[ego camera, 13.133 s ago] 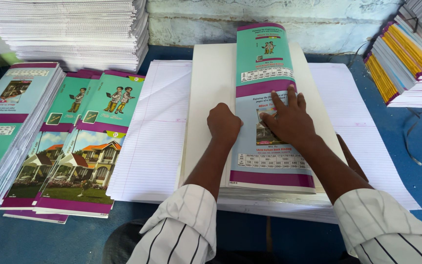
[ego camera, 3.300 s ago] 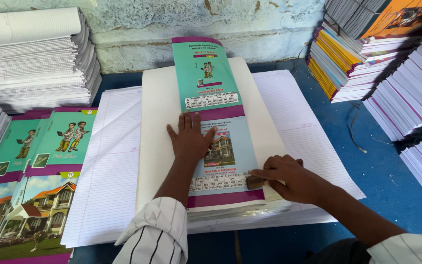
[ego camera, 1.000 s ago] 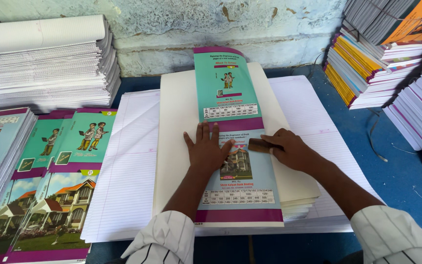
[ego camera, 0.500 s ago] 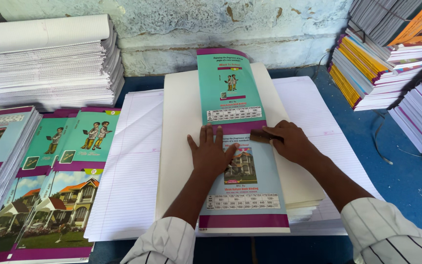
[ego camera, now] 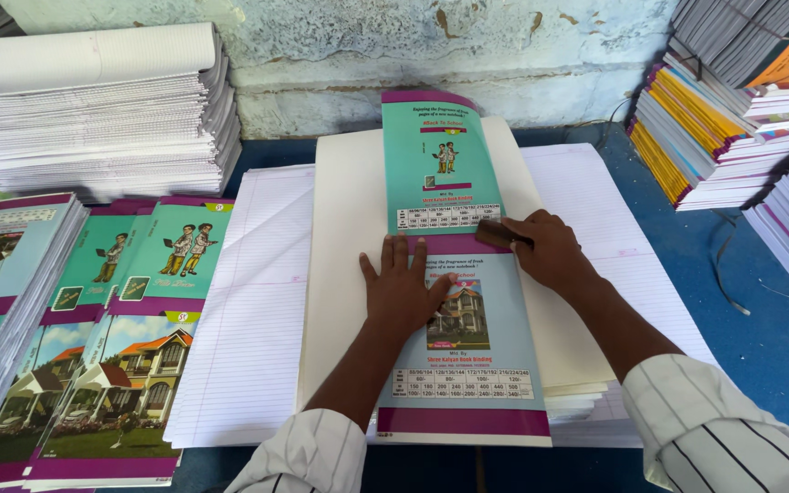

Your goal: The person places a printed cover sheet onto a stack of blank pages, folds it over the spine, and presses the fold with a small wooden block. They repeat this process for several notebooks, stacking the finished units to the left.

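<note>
Creasing a printed cover sheet over a stack of cream paper

Nearest, the left hand (ego camera: 405, 292) lies flat on the cover sheet (ego camera: 457, 274), fingers spread, pinning it on the cream stack (ego camera: 349, 228), which sits on ruled sheets (ego camera: 248, 301); the right hand (ego camera: 548, 248) has its fingers closed on a small dark block (ego camera: 497, 234) at the sheet's purple middle band; judged, the fold is being pressed, and the next stroke calls for firm, even pressure with the sheet kept square; left, more covers (ego camera: 120, 310); beyond, white paper piles (ego camera: 93, 119) and notebooks (ego camera: 723, 119) by the wall
</note>
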